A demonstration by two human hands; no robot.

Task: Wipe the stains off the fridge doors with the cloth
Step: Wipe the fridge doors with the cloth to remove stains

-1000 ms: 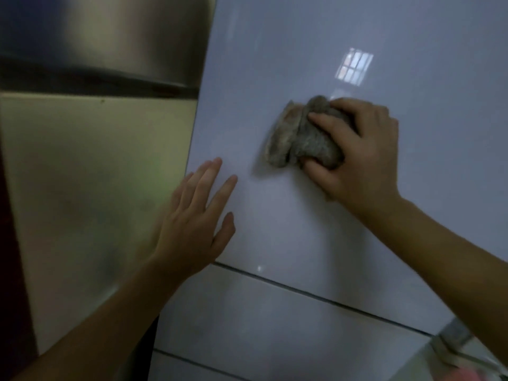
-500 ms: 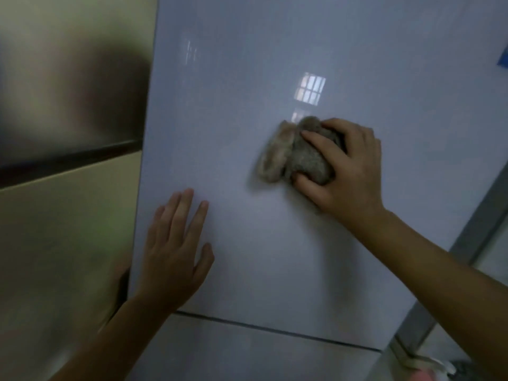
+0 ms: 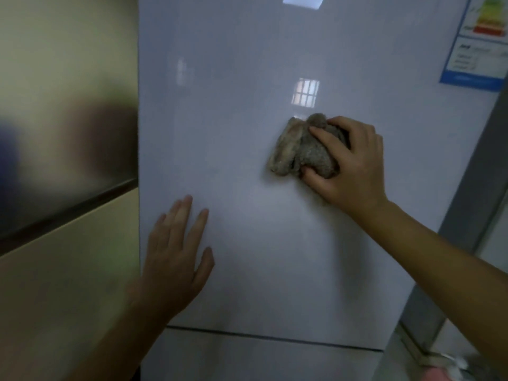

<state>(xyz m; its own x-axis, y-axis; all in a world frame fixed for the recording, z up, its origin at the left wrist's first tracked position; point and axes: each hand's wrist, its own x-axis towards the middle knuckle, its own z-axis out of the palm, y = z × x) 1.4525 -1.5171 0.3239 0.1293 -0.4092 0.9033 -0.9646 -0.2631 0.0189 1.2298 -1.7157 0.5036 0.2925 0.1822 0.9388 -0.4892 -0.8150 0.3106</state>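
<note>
A glossy white fridge door (image 3: 247,78) fills the middle of the view. My right hand (image 3: 349,166) presses a bunched grey-brown cloth (image 3: 297,152) against it, right of centre, fingers curled over the cloth. My left hand (image 3: 176,257) lies flat on the lower left of the same door, fingers spread, holding nothing. A dark seam below my hands separates a lower door panel (image 3: 261,361). I make out no distinct stain on the door.
A second fridge with brushed gold and steel doors (image 3: 68,160) stands directly to the left. An energy label sticker (image 3: 478,42) is at the door's upper right. A grey wall edge (image 3: 467,202) runs down the right side, with floor clutter at the bottom right.
The view has shifted right and up, so the white door sits more central and the sticker appears. My right hand with the cloth stays pressed on the door; my left hand stays flat.
</note>
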